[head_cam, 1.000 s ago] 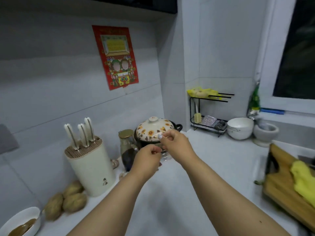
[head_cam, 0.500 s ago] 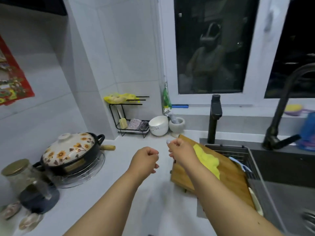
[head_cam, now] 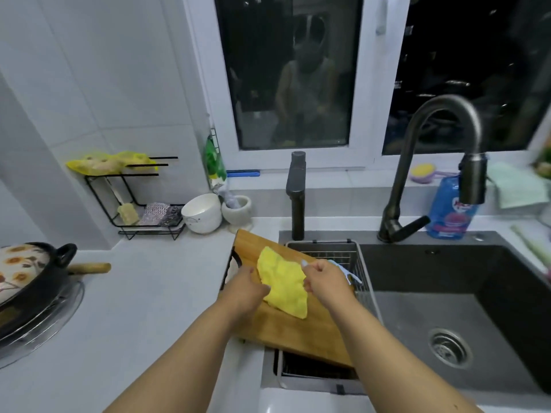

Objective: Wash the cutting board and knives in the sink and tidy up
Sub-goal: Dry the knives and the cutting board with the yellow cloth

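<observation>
Hands (head_cam: 247,289) (head_cam: 325,281) hide part of yellow cloth (head_cam: 283,281) on cutting board (head_cam: 292,329).

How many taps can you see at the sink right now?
2. A short straight tap stands behind the wire basket, at the sink's back left corner. A tall curved tap rises over the main basin, further right. None seems hidden.

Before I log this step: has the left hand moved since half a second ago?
Yes. The left hand was over the bare counter, short of the cutting board; now it is over the board's left edge, touching the yellow cloth.
</observation>
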Demonstrator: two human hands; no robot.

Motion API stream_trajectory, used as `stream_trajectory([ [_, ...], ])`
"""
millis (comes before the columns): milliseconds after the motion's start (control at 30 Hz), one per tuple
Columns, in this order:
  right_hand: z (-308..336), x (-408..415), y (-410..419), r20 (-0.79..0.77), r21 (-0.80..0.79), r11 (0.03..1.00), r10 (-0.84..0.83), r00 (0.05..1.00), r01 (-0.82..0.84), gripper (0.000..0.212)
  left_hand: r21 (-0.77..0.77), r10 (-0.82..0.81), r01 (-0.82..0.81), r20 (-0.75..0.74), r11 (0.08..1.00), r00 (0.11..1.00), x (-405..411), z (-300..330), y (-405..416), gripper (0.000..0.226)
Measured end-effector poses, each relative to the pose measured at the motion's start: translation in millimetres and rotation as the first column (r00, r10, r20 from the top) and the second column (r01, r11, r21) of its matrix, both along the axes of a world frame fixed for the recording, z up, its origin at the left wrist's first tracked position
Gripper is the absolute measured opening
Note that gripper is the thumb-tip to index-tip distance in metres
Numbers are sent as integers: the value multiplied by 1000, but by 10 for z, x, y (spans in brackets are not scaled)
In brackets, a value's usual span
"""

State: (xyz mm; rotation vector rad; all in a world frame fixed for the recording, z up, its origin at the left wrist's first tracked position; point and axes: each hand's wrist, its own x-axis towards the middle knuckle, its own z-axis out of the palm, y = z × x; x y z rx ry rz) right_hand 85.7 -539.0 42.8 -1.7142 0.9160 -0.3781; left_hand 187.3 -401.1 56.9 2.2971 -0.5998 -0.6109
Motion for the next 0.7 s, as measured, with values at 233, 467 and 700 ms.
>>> stream_trajectory([
  [233,-240,-324,-356,-36,13,1000,-22,999,22,30,312,-84,0,256,950,963,164,-215,-602,30],
  [467,-378,-490,-689,-72,45,999,-19,997,23,29,366,102,-186,236,912,966,373,-459,-966,56],
  [700,-393,-489,-852,30,189,981,-55,998,48,32,-19,79,-76,254,997,964,96,-318,-1332,31],
])
